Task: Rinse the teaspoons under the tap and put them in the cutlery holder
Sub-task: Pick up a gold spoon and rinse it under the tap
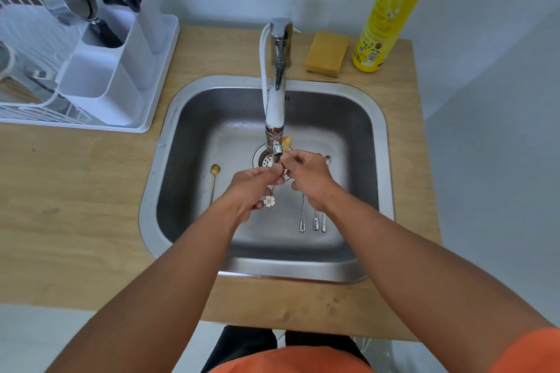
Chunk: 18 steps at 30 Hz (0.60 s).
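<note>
As both my left hand (253, 183) and right hand (306, 174) pinched the wet flower teaspoon (271, 195), I feared it slipping down into the sink (357, 142).

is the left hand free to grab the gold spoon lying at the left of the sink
Probably not yet: the left hand holds the flower-ended teaspoon under the tap. The gold spoon lies uncovered nearby.

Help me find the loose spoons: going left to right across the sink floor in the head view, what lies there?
Gold spoon → drain strainer → flower-handled spoon gripped by both hands → three silver spoons.
</note>
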Each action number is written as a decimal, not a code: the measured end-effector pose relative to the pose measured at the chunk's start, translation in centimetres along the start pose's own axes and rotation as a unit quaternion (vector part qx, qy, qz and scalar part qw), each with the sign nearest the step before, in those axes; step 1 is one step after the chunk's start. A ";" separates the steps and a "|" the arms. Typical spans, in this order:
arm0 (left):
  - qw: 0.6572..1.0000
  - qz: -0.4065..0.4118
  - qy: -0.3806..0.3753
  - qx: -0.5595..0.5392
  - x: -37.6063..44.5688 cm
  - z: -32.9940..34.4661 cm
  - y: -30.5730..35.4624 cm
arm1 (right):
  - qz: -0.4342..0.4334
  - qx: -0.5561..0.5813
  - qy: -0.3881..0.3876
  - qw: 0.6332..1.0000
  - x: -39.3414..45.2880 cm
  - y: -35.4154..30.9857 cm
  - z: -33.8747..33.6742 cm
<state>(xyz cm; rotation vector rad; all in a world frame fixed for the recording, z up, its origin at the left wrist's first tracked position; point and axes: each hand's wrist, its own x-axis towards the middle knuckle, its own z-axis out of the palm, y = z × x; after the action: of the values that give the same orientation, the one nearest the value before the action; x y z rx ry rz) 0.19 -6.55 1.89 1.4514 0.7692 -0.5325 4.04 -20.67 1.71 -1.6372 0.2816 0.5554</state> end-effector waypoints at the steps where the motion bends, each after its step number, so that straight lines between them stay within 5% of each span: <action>1: 1.000 0.004 0.002 0.000 0.0 0.1 0.1 | -0.001 0.002 0.005 1.000 0.2 -0.3 -0.1; 18: 1.000 0.024 0.011 -0.007 -0.9 -0.5 -1.4 | 0.001 0.015 0.000 1.000 -0.6 0.2 0.9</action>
<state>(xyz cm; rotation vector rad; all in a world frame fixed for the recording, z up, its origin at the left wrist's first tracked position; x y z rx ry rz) -1.51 -6.22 1.60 1.4605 0.7511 -0.4740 3.29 -19.89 1.81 -1.6087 0.2899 0.5494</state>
